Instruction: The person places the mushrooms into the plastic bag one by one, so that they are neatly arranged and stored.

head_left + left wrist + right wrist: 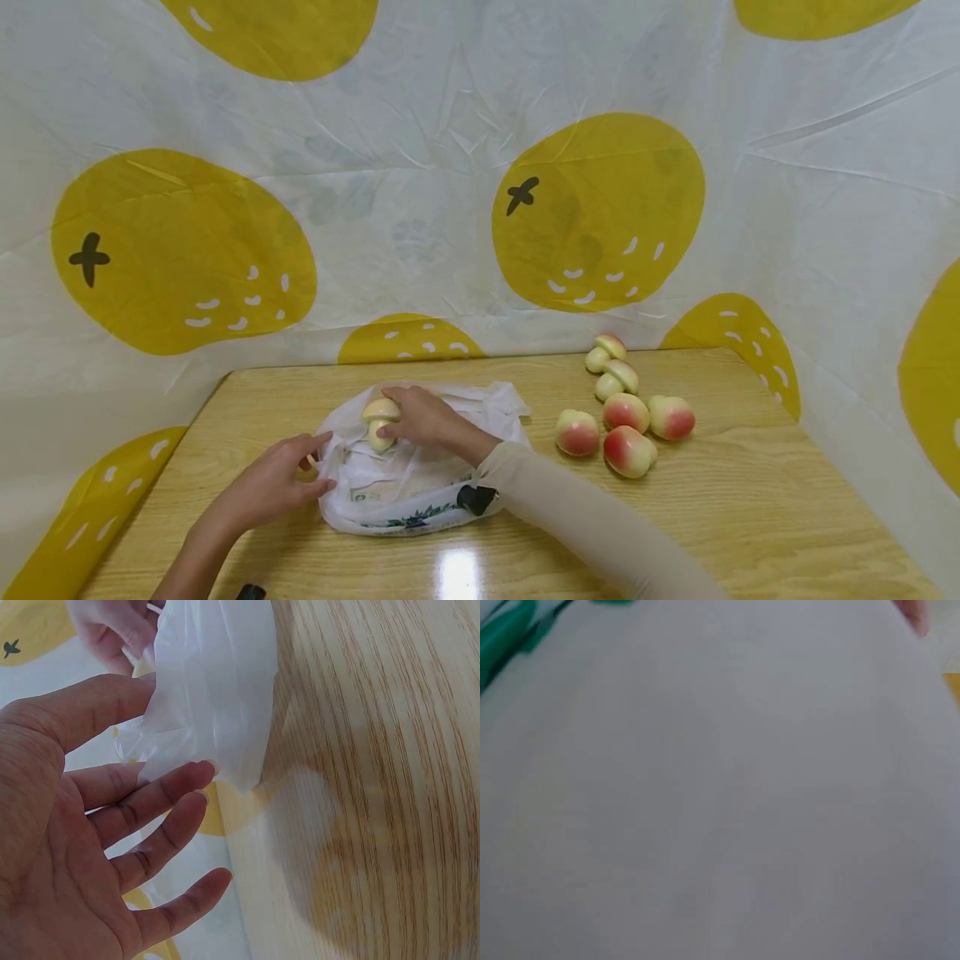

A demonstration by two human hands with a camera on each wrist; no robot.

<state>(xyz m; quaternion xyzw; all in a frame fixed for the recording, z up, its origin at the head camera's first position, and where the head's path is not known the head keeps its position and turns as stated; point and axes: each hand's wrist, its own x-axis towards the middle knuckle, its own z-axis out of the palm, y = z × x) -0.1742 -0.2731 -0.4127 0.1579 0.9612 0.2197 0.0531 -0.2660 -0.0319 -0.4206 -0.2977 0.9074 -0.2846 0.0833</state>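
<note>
A toy mushroom [381, 427], with a pale yellow cap and stem, is pinched by my right hand [423, 417] above a white plastic bag [427, 517]. The bag lies on the table with its mouth spread, and green and blue print shows along its near side. At the bag's left rim, the thumb and fingers of my left hand [281, 475] are spread and touch the plastic. In the left wrist view the bag [217, 682] hides the tip of one finger of this left hand [97, 802]. White plastic [727, 787] fills the right wrist view, hiding the right hand.
Several red-and-yellow toy mushrooms [628, 452] lie in a group to the right of the bag, two of them [617, 380] farther back. A wooden table [750, 500] carries everything. Behind and beside it hangs a white cloth [420, 250] with large yellow fruit prints.
</note>
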